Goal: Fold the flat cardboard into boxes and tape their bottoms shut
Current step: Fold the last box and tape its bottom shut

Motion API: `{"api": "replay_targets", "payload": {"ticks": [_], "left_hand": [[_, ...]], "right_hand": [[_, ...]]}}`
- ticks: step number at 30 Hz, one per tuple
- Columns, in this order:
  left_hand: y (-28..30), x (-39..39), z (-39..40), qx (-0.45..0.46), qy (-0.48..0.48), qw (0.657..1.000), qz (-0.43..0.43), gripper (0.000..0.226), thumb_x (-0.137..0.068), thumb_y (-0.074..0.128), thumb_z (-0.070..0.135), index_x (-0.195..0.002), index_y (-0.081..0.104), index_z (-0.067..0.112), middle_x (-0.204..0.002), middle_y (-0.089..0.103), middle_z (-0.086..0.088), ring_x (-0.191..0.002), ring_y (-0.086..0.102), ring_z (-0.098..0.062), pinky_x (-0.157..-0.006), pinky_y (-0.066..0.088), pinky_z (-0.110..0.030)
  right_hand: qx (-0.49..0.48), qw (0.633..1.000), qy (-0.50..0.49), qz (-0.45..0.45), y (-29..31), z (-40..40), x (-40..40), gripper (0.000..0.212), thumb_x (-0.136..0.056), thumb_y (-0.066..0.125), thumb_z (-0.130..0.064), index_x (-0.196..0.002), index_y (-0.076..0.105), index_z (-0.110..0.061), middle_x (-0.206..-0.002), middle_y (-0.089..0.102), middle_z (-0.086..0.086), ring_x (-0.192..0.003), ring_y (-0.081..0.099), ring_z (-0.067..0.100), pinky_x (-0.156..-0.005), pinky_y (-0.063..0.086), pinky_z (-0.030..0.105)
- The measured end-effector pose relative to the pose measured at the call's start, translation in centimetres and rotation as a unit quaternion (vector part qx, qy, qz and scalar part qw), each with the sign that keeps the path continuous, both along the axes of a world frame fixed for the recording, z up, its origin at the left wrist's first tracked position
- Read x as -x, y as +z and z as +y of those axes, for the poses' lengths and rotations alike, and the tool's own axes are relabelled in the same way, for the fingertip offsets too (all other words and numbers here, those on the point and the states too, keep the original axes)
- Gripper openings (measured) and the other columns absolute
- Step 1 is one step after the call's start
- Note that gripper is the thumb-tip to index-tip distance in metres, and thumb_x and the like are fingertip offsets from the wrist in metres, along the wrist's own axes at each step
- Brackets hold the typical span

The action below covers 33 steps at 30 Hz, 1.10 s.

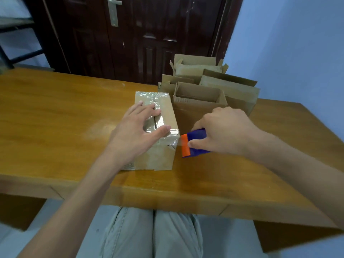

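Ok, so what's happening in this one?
A person is taping a cardboard box on a wooden table. The left hand presses flat on its taped top, while the right hand grips a blue and orange tape dispenser at the box's near right edge. Open folded boxes stand behind.

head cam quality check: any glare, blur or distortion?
Head view: glare on the clear tape across the box and a sheen on the table; slight motion blur on the right hand and its dispenser; wide-angle bending at the table edges.
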<state>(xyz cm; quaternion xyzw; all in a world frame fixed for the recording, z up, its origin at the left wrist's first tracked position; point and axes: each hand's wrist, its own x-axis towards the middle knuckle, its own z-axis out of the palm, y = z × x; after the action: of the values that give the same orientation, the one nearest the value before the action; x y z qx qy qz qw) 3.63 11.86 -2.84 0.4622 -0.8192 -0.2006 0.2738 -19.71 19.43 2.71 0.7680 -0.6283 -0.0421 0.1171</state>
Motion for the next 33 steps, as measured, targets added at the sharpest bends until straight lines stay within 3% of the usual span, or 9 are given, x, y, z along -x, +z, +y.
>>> {"api": "replay_targets", "payload": {"ticks": [3, 9, 14, 20, 22, 24, 27, 31, 33], "left_hand": [[0.1, 0.0, 0.1, 0.008, 0.007, 1.0, -0.012, 0.091, -0.077, 0.042, 0.086, -0.151, 0.052, 0.033, -0.164, 0.038, 0.018, -0.156, 0.014, -0.002, -0.123, 0.022, -0.037], [0.0, -0.2, -0.2, 0.001, -0.006, 1.0, -0.021, 0.103, -0.07, 0.037, 0.098, -0.151, 0.049, 0.037, -0.166, 0.034, 0.02, -0.157, 0.012, -0.002, -0.124, 0.023, -0.043], [0.3, -0.1, -0.2, -0.026, -0.01, 1.0, -0.003, 0.1, -0.07, 0.049, 0.094, -0.151, 0.05, 0.036, -0.165, 0.034, 0.02, -0.157, 0.011, -0.002, -0.124, 0.023, -0.041], [-0.1, 0.1, 0.7, -0.049, -0.004, 0.987, 0.151, 0.047, -0.09, 0.076, 0.045, -0.136, 0.064, 0.037, -0.158, 0.044, 0.023, -0.156, 0.014, 0.0, -0.125, 0.019, -0.039], [-0.5, -0.1, 0.9, -0.101, -0.029, 0.967, 0.231, 0.042, -0.094, 0.077, 0.029, -0.132, 0.066, 0.043, -0.158, 0.042, 0.027, -0.157, 0.012, -0.001, -0.128, 0.014, -0.044], [-0.7, -0.2, 1.1, -0.157, -0.059, 0.936, 0.311, 0.049, -0.096, 0.075, 0.018, -0.132, 0.065, 0.049, -0.156, 0.043, 0.03, -0.157, 0.022, -0.011, -0.127, 0.025, -0.052], [-0.7, -0.3, 1.6, -0.197, -0.077, 0.898, 0.386, 0.058, -0.098, 0.063, 0.0, -0.135, 0.065, 0.044, -0.148, 0.055, 0.018, -0.14, 0.05, -0.015, -0.112, 0.05, -0.048], [-0.7, -0.8, 1.8, -0.222, -0.119, 0.88, 0.402, 0.059, -0.1, 0.054, -0.004, -0.139, 0.065, 0.038, -0.152, 0.053, 0.022, -0.144, 0.048, -0.014, -0.113, 0.048, -0.043], [-0.9, -1.2, 1.3, -0.224, -0.141, 0.88, 0.395, 0.057, -0.101, 0.051, -0.005, -0.141, 0.065, 0.033, -0.156, 0.046, 0.028, -0.15, 0.038, -0.006, -0.119, 0.041, -0.044]], "right_hand": [[0.032, 0.998, -0.025, -0.047, -0.6, -0.7, 1.6, 0.051, -0.093, 0.049, -0.077, -0.121, 0.07, -0.04, -0.087, 0.07, -0.016, -0.078, 0.062, 0.007, -0.062, 0.053, 0.024], [0.144, 0.988, -0.047, 0.034, -8.4, 1.9, 4.7, 0.061, -0.1, 0.035, -0.068, -0.143, 0.061, -0.034, -0.094, 0.076, -0.003, -0.075, 0.07, 0.018, -0.054, 0.047, 0.027], [0.191, 0.975, -0.108, -0.036, -11.7, 3.8, 4.3, 0.05, -0.103, 0.051, -0.054, -0.146, 0.057, -0.028, -0.093, 0.071, -0.001, -0.071, 0.065, 0.018, -0.054, 0.041, 0.027], [0.185, 0.957, -0.208, -0.079, -10.1, 4.4, 1.2, 0.051, -0.1, 0.053, -0.054, -0.144, 0.058, -0.03, -0.12, 0.065, 0.01, -0.11, 0.06, 0.029, -0.092, 0.048, 0.045], [0.246, 0.938, -0.194, -0.148, -8.1, 4.5, -1.3, 0.05, -0.102, 0.052, -0.053, -0.143, 0.061, -0.026, -0.129, 0.06, 0.008, -0.119, 0.057, 0.025, -0.098, 0.047, 0.042], [0.259, 0.905, -0.168, -0.295, -6.2, 4.1, -4.5, 0.055, -0.103, 0.048, -0.056, -0.148, 0.055, -0.026, -0.137, 0.056, 0.001, -0.124, 0.055, 0.016, -0.101, 0.047, 0.035], [0.089, 0.81, -0.194, -0.547, -4.6, 1.7, -8.6, 0.076, -0.097, 0.052, -0.067, -0.161, 0.033, -0.03, -0.157, 0.046, -0.005, -0.137, 0.051, 0.013, -0.107, 0.05, 0.039], [0.057, 0.779, -0.166, -0.602, -5.3, 0.1, -9.9, 0.067, -0.094, 0.069, -0.056, -0.153, 0.043, -0.035, -0.126, 0.067, -0.015, -0.107, 0.065, 0.005, -0.089, 0.061, 0.033], [0.033, 0.748, -0.168, -0.641, -5.3, 0.1, -9.1, 0.073, -0.099, 0.068, -0.045, -0.162, 0.033, -0.035, -0.137, 0.063, -0.015, -0.113, 0.063, 0.006, -0.095, 0.06, 0.035]]}}
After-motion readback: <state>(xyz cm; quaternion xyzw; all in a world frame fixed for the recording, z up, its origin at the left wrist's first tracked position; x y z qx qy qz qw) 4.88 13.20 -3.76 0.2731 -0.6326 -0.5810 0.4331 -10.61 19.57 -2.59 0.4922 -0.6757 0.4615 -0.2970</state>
